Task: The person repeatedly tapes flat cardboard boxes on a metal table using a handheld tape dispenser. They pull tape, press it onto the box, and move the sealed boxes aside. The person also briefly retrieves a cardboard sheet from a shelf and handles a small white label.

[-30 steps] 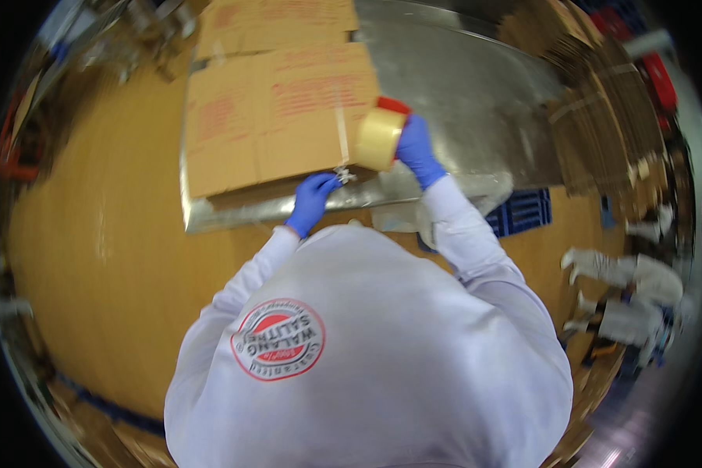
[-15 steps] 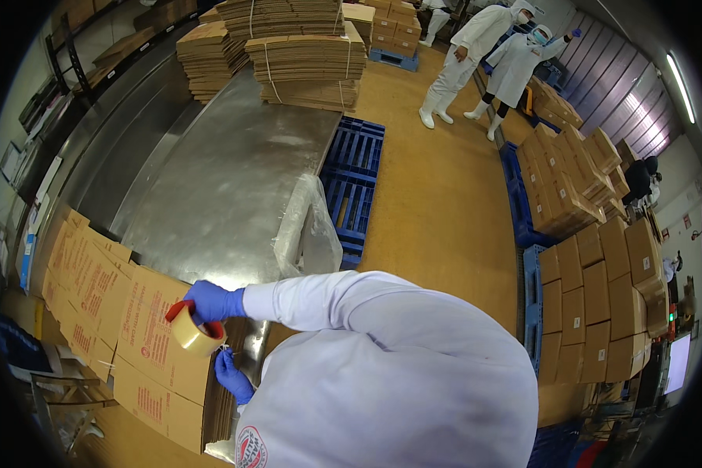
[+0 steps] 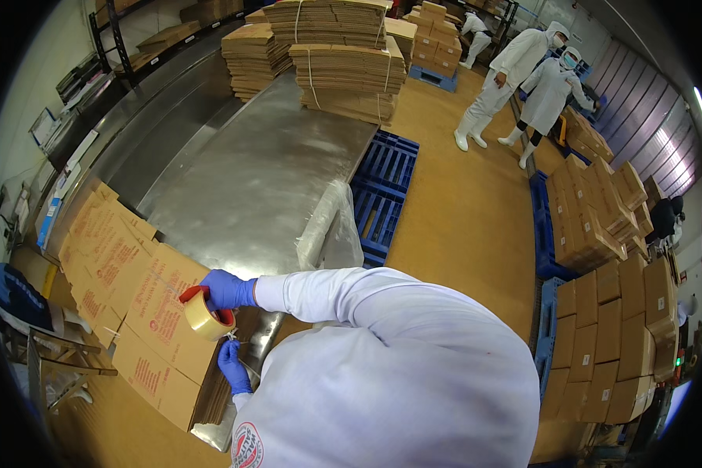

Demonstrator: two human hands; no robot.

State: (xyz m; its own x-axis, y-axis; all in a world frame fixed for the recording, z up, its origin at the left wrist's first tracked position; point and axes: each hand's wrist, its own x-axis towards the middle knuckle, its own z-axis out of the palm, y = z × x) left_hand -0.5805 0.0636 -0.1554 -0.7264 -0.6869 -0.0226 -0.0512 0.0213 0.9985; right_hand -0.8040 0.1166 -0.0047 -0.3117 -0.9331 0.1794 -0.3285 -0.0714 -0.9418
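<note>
My right hand (image 3: 230, 289) is wrapped round a wide roll of clear yellowish packing tape (image 3: 203, 318) with a red inside. Just below it, my left hand (image 3: 233, 366) has its fingers drawn together near the roll's lower edge. A small whitish bit shows by its fingertips, too small to make out. Both hands are above the edge of a stack of flattened cardboard boxes (image 3: 164, 312) with red print, which lies at the near end of the steel table (image 3: 249, 171).
Tied stacks of flat cardboard (image 3: 343, 70) stand at the table's far end. Clear plastic (image 3: 331, 226) hangs at its right edge, beside blue pallets (image 3: 386, 179). Packed cartons (image 3: 600, 320) are piled at the right. Two people in white (image 3: 507, 74) stand farther off. A folding chair (image 3: 58, 366) is at lower left.
The view has swung, so the scene sits farther right. My hands stay by the tape roll, with the left slightly lower. One person in the distance has lowered a raised arm.
</note>
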